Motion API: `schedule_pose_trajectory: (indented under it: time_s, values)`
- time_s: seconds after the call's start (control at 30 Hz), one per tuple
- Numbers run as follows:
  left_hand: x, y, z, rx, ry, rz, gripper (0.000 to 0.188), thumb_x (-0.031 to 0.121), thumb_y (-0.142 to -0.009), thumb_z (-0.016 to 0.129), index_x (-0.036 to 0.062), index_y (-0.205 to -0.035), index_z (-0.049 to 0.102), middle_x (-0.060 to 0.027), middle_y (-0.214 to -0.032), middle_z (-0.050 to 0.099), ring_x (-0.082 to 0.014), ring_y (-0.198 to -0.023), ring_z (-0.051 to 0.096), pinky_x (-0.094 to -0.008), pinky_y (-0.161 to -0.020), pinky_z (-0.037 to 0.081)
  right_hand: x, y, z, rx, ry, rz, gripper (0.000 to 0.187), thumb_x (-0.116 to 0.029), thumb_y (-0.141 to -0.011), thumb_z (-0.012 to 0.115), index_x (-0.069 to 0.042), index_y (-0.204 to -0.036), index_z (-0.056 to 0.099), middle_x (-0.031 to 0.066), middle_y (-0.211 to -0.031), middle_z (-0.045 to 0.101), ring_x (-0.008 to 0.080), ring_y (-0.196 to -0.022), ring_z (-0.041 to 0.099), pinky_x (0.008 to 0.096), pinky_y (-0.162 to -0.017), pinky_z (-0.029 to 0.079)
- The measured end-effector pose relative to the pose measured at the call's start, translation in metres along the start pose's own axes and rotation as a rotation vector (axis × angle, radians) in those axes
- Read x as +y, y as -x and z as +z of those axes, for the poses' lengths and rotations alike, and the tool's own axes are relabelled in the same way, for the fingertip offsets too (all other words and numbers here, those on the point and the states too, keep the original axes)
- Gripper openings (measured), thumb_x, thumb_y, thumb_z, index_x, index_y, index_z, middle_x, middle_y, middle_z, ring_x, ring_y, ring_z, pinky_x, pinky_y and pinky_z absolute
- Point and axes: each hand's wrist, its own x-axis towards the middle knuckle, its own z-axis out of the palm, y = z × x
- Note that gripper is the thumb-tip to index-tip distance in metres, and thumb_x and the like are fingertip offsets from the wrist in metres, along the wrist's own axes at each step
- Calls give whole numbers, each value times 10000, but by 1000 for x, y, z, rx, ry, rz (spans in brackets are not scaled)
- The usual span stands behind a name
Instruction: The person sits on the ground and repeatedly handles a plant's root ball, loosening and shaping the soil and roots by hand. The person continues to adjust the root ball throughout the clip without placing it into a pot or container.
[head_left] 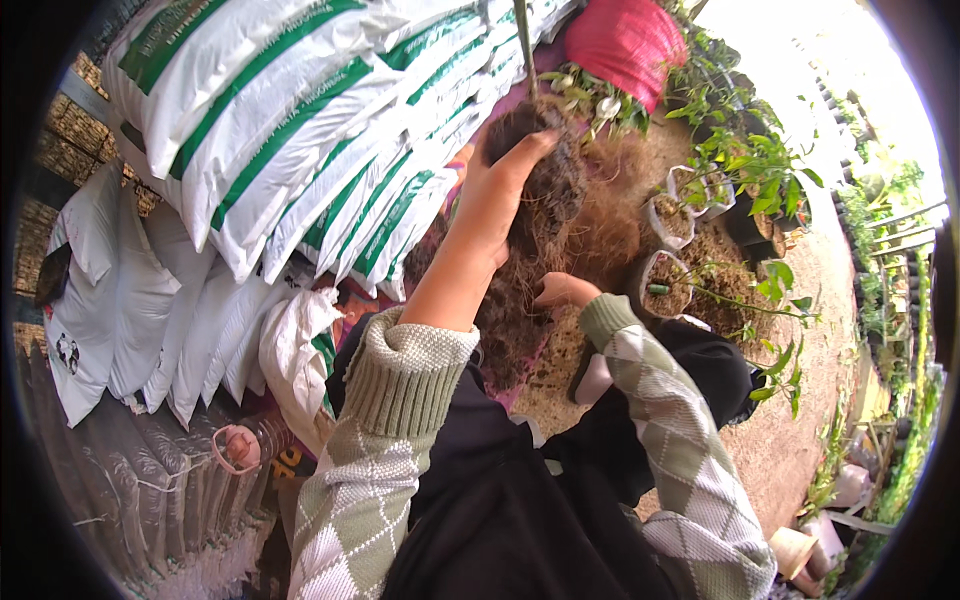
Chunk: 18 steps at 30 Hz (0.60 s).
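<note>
My left hand (500, 195) is wrapped round the root ball (560, 185) of a plant and holds it up, thumb across its near side. The plant's thin stem (526, 45) rises out of the top of the view. Dark soil and tangled brown roots hang below the grip. Lower and to the right, my right hand (567, 290) is curled with its fingertips at the hanging roots and soil; whatever it pinches is hidden. Beneath both hands, dark loose soil (505, 345) lies on a purple-pink sheet.
Stacked white sacks with green stripes (290, 120) fill the left, above plain white sacks (135, 310). A red sack (625, 50) stands ahead. Potted plants in white bags (672, 220) sit at right, with leafy stems reaching out. A plastic bottle (240, 447) lies at lower left.
</note>
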Motion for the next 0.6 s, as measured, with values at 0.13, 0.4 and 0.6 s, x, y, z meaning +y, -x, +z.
schedule_pose_trajectory:
  time_s: [0.13,0.4,0.6]
  values:
    - [7,5,13,-149,244,-150,423,387,-901,534,32,-1121,604,-91,-947,668,-202,-793,666,-363,-646,563,-16,85,-107,37,-129,6,510,-233,-805,634,-48,-1276,573,132,-1191,631,264,-987,641,374,-805,547]
    - [5,8,14,-105,360,-149,486,436,-887,482,55,-1171,582,-95,-996,642,-219,-851,654,-374,-723,546,-33,221,-179,417,-600,-576,543,-87,-805,703,48,-1291,502,99,-1183,626,163,-1027,609,314,-922,494]
    - [-4,6,8,-151,313,-115,429,367,-904,479,50,-1173,583,-100,-1011,648,-219,-864,658,-384,-749,554,-40,243,-154,565,-938,-824,479,10,-819,662,44,-1270,505,95,-1194,608,171,-1088,590,322,-974,463]
